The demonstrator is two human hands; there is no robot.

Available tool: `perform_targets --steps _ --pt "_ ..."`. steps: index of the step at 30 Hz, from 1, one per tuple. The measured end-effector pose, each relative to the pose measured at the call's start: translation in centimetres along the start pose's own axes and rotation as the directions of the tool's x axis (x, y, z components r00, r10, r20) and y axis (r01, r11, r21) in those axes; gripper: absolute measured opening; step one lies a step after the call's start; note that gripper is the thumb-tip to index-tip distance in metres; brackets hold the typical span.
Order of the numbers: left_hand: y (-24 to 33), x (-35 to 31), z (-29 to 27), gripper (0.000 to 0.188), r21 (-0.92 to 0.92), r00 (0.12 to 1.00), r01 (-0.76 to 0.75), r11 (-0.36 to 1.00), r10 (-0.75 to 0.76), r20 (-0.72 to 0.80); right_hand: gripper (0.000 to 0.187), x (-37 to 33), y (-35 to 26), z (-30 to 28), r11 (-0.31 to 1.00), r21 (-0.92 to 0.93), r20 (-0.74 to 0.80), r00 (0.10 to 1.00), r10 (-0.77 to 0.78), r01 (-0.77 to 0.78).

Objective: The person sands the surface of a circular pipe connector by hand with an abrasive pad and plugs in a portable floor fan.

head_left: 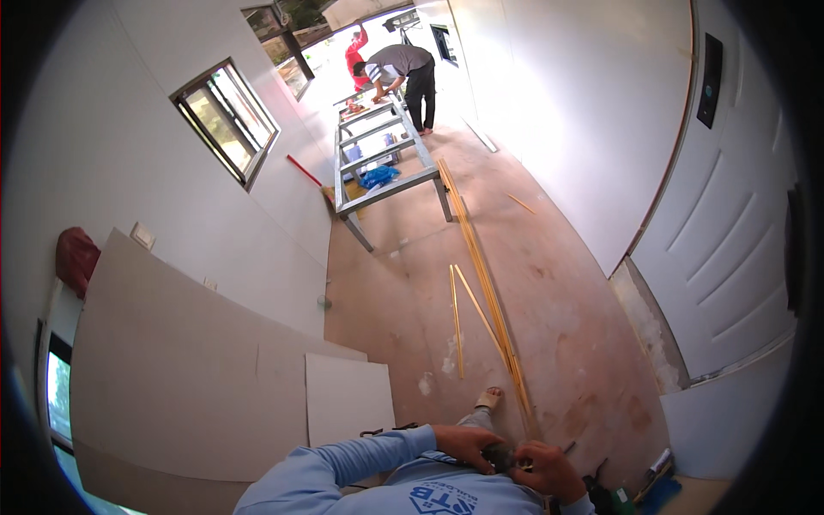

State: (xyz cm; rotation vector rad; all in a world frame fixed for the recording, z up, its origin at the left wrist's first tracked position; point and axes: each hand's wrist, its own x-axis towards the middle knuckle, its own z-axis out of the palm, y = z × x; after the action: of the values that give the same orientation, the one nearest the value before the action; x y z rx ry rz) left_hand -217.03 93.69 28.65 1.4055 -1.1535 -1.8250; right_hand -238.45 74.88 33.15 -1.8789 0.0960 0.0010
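Close to my body at the bottom of the head view, my left hand [463,444] curls around a small dark object [497,457], whose kind is too dim to make out. From the other side my right hand [548,469] meets it, fingers bent and pinched against its right end. Whether the right fingers grip this object or a smaller piece is hidden. A thin dark rod [569,447] shows just beyond my right hand. Past my hands, a bundle of long thin wooden strips [481,257] runs along the floor, with two shorter loose strips [457,322] beside it.
A grey metal frame table [386,183] stands ahead; one person [403,69] bends over its far end, another in red [357,56] behind. Large panels [189,360] lean at left. A white door [721,215] is at right. Black and green tools [614,496] lie at lower right.
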Motion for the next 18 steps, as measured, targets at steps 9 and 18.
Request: perform_targets --steps 9,18 --pt "-1.2 -1.7 0.5 0.061 -0.025 0.999 0.004 1.0 -0.005 -0.05 0.027 1.2 1.5 2.5 0.994 -0.101 -0.044 0.998 -0.051 0.046" --pt "-1.1 -2.7 0.5 0.055 0.071 0.966 -0.132 0.989 0.144 -0.214 0.023 2.4 1.3 3.5 0.995 -0.092 -0.091 0.994 -0.059 0.05"
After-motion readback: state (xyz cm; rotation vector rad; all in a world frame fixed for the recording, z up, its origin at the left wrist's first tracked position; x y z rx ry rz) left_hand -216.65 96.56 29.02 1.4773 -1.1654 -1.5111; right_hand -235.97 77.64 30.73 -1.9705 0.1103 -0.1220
